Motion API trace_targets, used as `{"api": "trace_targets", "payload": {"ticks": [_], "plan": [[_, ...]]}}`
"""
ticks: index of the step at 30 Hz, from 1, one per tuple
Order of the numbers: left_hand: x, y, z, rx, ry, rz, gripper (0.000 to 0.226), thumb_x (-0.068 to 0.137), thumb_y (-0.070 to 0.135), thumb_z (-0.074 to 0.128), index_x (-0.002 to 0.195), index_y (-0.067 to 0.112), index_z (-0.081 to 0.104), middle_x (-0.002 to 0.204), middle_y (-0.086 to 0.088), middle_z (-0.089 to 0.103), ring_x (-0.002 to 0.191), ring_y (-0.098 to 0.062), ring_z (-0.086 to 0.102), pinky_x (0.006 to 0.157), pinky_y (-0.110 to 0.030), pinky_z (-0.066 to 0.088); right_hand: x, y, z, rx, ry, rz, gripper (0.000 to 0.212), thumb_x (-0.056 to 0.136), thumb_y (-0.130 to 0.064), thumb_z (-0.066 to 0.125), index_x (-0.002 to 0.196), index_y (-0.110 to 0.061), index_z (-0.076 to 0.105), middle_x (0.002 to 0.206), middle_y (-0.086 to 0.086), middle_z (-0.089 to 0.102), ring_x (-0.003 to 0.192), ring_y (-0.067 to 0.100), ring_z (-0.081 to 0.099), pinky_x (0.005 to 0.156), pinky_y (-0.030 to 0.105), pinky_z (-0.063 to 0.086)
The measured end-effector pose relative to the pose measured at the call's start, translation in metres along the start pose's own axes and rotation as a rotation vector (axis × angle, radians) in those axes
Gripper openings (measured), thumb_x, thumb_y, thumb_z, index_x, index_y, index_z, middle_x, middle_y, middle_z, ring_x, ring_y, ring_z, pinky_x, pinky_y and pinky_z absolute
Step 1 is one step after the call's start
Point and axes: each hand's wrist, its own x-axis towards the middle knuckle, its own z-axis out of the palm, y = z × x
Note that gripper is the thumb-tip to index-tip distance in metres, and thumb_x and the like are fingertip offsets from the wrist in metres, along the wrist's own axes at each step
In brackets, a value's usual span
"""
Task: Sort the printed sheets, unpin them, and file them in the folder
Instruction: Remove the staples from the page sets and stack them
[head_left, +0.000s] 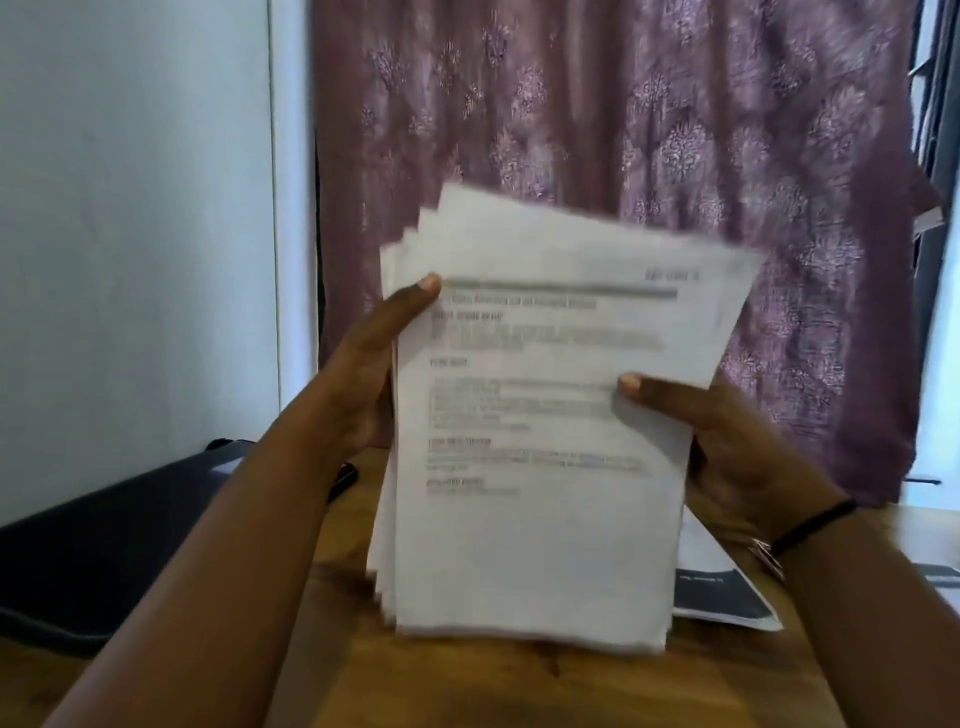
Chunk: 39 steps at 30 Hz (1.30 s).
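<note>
The left hand sits at the left side of the frame, a bit above the middle. Its thumb lies flat on the front of a thick stack of white printed paper sheets, and its fingers go behind the stack, so it grips the left edge. The right hand sits at the right side, a little lower. Its thumb presses on the front page too, and its fingers are hidden behind the paper. It grips the right edge. A thin black band goes round the right wrist, and a small bit of a pale strap shows just below it.

The stack fills the middle of the frame. It stands almost upright, and both hands hold it up over the brown wooden bench. The top sheets fan out toward the upper right, so their corners do not line up. The front page has lines of dark print, but the print is too blurry to read.

At the lower right, just behind the stack, a white paper with a big black patch lies flat on the bench. At the lower left, a dark flat case lies next to the bench. A small black thing lies near it, partly hidden by the left arm.

Behind it all hangs a purple curtain with a pale leafy pattern. A white wall fills the upper left of the frame.
</note>
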Motion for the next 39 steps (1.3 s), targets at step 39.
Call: {"api": "trace_targets", "payload": {"ticks": [39], "plan": [[-0.017, -0.071, -0.03, 0.02, 0.067, -0.516, 0.029, 0.073, 0.009, 0.066, 0.1, 0.003, 0.074, 0.106, -0.024, 0.069, 0.09, -0.039, 0.069, 0.079, -0.045, 0.058, -0.019, 0.055, 0.006, -0.395, -0.024, 0.25, 0.038, 0.072, -0.016, 0.083, 0.107, -0.022, 0.071, 0.109, -0.006, 0.073, 0.105, 0.013, 0.068, 0.1, 0.04, 0.049]]}}
